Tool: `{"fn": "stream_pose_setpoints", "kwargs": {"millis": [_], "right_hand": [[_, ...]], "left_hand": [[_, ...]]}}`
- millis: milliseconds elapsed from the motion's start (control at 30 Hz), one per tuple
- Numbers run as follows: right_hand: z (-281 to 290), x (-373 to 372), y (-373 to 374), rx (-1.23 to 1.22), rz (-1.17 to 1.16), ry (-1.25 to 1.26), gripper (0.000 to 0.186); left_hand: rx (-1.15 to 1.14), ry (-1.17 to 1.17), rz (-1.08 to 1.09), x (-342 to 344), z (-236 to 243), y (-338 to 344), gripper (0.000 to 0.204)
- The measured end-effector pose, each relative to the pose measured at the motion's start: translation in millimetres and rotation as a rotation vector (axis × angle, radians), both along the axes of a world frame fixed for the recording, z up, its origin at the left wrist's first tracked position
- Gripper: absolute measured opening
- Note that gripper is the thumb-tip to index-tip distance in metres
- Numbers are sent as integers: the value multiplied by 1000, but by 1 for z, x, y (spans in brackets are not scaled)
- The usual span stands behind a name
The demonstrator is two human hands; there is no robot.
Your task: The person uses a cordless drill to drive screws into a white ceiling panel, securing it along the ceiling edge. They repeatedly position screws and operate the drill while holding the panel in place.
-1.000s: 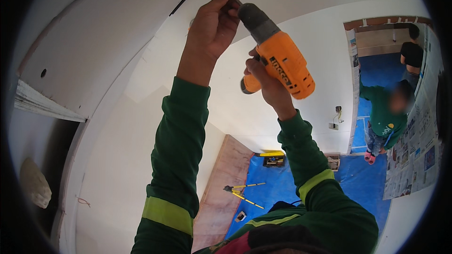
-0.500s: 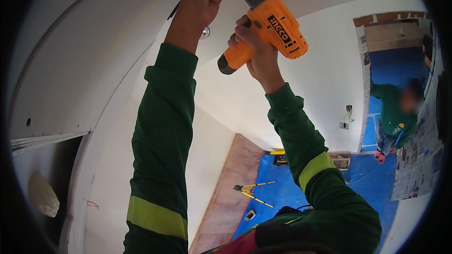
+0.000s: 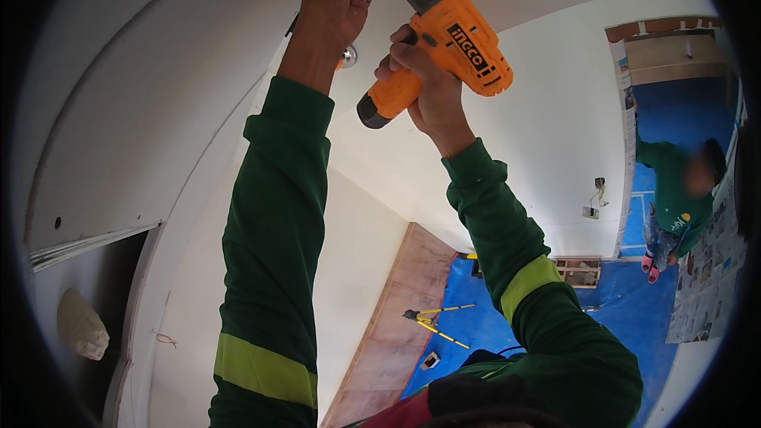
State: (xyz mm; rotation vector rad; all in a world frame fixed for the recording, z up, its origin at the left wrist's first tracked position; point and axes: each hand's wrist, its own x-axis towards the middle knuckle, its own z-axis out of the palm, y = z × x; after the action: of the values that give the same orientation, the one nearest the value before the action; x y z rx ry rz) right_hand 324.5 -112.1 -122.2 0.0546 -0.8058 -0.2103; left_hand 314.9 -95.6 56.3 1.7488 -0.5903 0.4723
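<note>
My right hand (image 3: 428,83) is wrapped round the grip of an orange and black cordless drill (image 3: 469,46), raised overhead. Its black chuck points up and left, with a thin bit running out of the top of the picture. Close to the bit, my left hand (image 3: 341,0) is raised against the white ceiling panel (image 3: 158,71) with its fingers curled. Whatever those fingers pinch, if anything, is hidden at the picture's upper edge. Behind the left wrist shows part of a round silvery fitting (image 3: 349,56).
At left, the panel has a dark opening (image 3: 119,269) with a pale lump (image 3: 82,325) in it. Below are a blue floor covering (image 3: 483,309), a yellow-legged stand (image 3: 432,319) and a wooden box (image 3: 579,271). Another person (image 3: 674,190) is at the doorway, right.
The room has shifted a little to the right in view. Drill and hands stay in nearly the same pose, the drill slightly farther left in the picture.
</note>
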Motion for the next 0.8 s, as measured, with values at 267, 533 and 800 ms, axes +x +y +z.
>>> {"fn": "stream_pose_setpoints", "kwargs": {"millis": [267, 533, 800], "right_hand": [[-4, 3, -3, -2, 33, -17, 24], [-4, 1, -6, 15, 31, -17, 23], [-3, -3, -5, 3, 53, -7, 24]], "left_hand": [[-40, 11, -32, 5, -3, 2, 21], [-52, 16, -36, 6, -3, 3, 20], [-54, 37, -47, 4, 0, 0, 20]]}}
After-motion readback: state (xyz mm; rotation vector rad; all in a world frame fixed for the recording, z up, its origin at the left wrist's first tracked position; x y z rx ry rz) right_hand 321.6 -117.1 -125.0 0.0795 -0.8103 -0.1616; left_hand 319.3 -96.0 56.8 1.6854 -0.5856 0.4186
